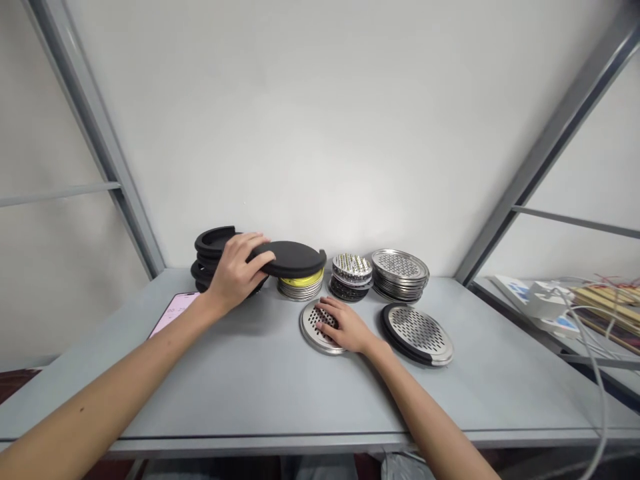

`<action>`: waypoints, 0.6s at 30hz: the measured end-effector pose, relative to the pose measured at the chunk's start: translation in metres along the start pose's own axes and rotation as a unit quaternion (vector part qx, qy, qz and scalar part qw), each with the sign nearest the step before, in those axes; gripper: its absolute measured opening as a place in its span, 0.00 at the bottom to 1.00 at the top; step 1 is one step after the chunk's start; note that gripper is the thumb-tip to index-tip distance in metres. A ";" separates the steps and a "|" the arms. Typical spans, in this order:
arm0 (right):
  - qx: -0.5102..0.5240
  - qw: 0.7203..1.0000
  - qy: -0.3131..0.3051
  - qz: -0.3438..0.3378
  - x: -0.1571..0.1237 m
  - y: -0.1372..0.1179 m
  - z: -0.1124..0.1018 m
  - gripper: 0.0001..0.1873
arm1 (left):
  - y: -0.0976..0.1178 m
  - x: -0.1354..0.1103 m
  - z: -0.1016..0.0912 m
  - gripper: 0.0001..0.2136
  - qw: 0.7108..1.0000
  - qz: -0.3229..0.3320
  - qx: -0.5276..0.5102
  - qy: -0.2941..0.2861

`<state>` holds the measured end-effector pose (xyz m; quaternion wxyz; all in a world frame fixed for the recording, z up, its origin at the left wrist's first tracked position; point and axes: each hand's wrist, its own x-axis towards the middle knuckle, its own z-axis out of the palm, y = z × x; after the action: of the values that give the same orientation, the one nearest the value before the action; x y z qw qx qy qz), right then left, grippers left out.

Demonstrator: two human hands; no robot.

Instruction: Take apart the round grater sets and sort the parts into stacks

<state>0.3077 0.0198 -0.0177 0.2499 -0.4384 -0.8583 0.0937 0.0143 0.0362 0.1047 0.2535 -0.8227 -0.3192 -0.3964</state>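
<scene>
My left hand (239,270) grips the near left edge of a round black holder (293,258), which is lifted above the tabletop, with its fingers on top. A stack of similar black holders (215,241) stands just behind and left of that hand, partly hidden by it. Under the lifted holder shows a stack of metal discs with a yellow top (301,285). My right hand (345,325) lies with fingers outstretched on a round perforated metal grater disc (315,333) flat on the table. To its right lies another perforated disc (420,332) set in a black holder.
Behind my right hand stand a short stack of smaller grater discs (351,270) and a stack of larger perforated discs (400,267). A lit phone (175,310) lies at left on the grey table (260,393). White cables (595,373) hang at right beside a shelf with boxes.
</scene>
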 end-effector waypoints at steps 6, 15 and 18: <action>0.018 1.000 0.015 -0.021 0.000 -0.002 -0.003 0.23 | 0.009 -0.053 0.008 0.11 0.998 0.010 -0.057 0.034; 0.039 0.999 -0.009 0.009 -0.004 0.010 -0.014 0.21 | 0.016 -0.127 0.029 0.16 0.982 0.004 -0.187 -0.034; 0.043 0.999 -0.006 0.008 -0.004 0.011 -0.015 0.20 | 0.016 -0.131 0.029 0.17 0.972 -0.026 -0.228 -0.059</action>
<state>0.3250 0.0225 -0.0101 0.2630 -0.4333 -0.8514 0.1349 -0.0229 0.0025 -0.0209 0.0296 -0.8721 -0.2559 -0.4160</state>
